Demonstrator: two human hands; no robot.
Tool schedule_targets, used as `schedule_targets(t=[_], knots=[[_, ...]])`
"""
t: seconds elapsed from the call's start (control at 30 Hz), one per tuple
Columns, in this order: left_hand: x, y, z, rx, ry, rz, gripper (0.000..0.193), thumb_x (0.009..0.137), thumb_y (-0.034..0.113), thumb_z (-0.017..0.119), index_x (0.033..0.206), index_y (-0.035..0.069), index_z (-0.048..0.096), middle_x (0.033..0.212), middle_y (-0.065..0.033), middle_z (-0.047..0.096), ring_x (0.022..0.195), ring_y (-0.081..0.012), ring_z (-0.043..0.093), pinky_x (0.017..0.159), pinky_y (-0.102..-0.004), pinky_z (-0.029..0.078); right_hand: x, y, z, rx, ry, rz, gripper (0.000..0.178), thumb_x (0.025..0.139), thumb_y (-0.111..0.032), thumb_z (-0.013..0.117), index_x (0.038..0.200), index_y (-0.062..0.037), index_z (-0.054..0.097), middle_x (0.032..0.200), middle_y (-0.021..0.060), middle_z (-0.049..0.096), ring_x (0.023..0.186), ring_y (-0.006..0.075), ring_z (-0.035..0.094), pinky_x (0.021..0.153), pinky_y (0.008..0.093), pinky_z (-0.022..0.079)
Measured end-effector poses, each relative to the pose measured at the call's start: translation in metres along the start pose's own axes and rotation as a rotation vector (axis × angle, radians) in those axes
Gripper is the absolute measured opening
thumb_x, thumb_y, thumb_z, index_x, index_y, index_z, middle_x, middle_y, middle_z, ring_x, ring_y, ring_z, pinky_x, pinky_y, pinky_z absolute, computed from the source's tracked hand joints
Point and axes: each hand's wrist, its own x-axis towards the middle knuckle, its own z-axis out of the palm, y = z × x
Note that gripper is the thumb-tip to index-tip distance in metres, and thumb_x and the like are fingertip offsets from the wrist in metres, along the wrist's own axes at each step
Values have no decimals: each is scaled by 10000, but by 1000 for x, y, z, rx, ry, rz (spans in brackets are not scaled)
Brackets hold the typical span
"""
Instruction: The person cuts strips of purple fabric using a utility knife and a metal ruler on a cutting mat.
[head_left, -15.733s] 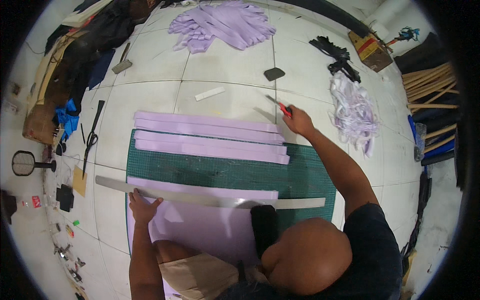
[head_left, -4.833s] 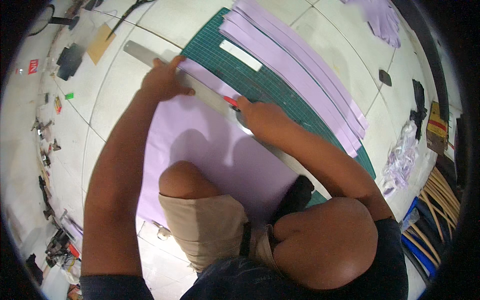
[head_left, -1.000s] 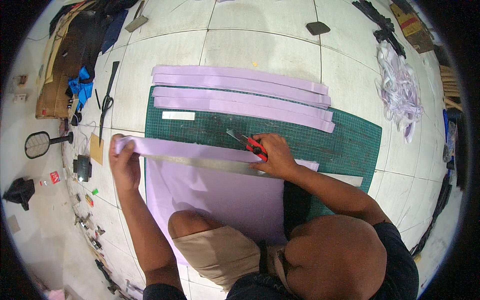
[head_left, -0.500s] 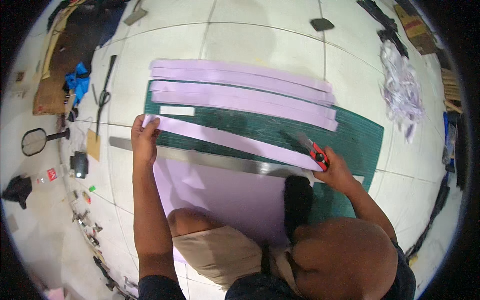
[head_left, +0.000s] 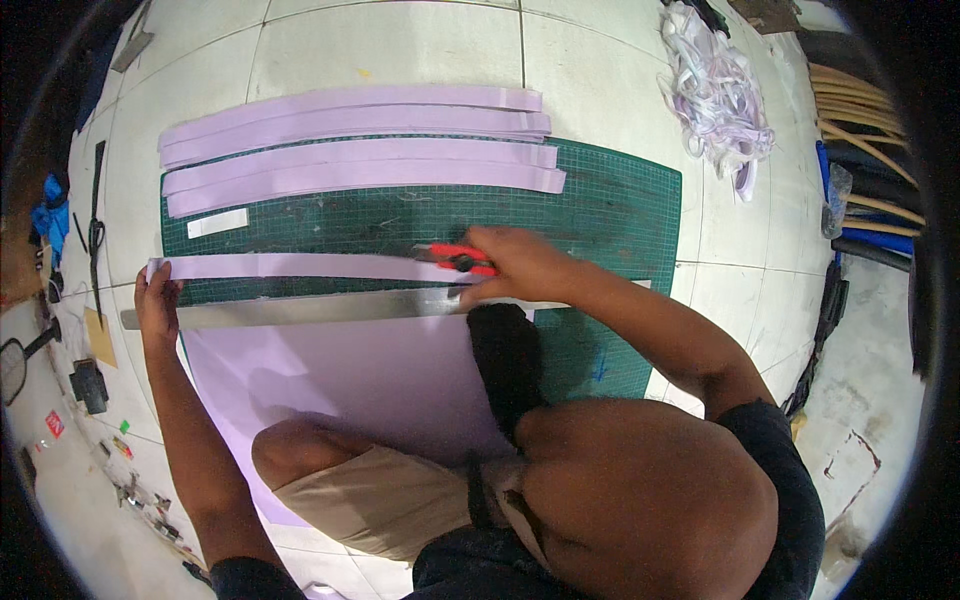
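A narrow lilac strip (head_left: 300, 265) stretches between my hands, above a green cutting mat (head_left: 610, 220). My left hand (head_left: 158, 300) pinches its left end. In my right hand (head_left: 518, 266) is a red utility knife (head_left: 464, 261), blade pointing left; the strip's right end reaches this hand, partly hidden by the knife and fingers. Just below the strip lies a long metal ruler (head_left: 300, 309), along the upper edge of a large lilac sheet (head_left: 350, 355). My black-socked foot (head_left: 503, 355) rests against the ruler, near my right hand.
Several cut lilac strips (head_left: 350, 160) lie in rows across the mat's far edge, with a small white piece (head_left: 217, 223) below them. Scissors (head_left: 96, 238) lie on the tiled floor at left. A heap of pale ribbon-like scraps (head_left: 715, 95) sits at far right.
The strip has gone from slanting down rightward to nearly level, close along the ruler. The knife has turned from pointing up-left to pointing left. The whole view has shifted toward the right.
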Motion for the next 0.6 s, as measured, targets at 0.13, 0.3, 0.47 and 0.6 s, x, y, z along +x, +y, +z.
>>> schedule_targets(t=[0.13, 0.3, 0.47, 0.6], knots=[[9, -18, -4, 75, 13, -39, 307, 877, 182, 716, 1127, 80, 571, 882, -3, 612, 770, -115, 580, 732, -258, 489, -64, 13, -35, -63, 87, 354, 475, 879, -451, 708, 1117, -76, 540, 900, 182, 654, 779, 322, 672, 642, 430, 508], [18, -37, -7, 61, 18, 2, 304, 888, 239, 703, 1110, 72, 579, 750, 12, 559, 631, -108, 529, 571, -263, 419, -148, 17, -31, -247, -135, 359, 339, 950, -335, 612, 1186, -112, 511, 936, 168, 652, 844, 383, 675, 703, 486, 554], [19, -39, -10, 98, 80, -14, 261, 894, 242, 696, 1061, 82, 575, 717, 14, 547, 586, -105, 508, 532, -266, 401, -151, 22, -11, -280, -121, 286, 281, 943, -208, 577, 1182, -94, 481, 1002, 181, 627, 874, 378, 671, 701, 486, 567], [16, -39, -8, 80, 51, 13, 262, 898, 263, 695, 1047, 86, 572, 708, 15, 549, 598, -114, 517, 551, -274, 410, -148, 34, -9, -314, -175, 346, 356, 936, -224, 602, 1246, -122, 460, 1034, 197, 630, 887, 367, 675, 725, 477, 582]])
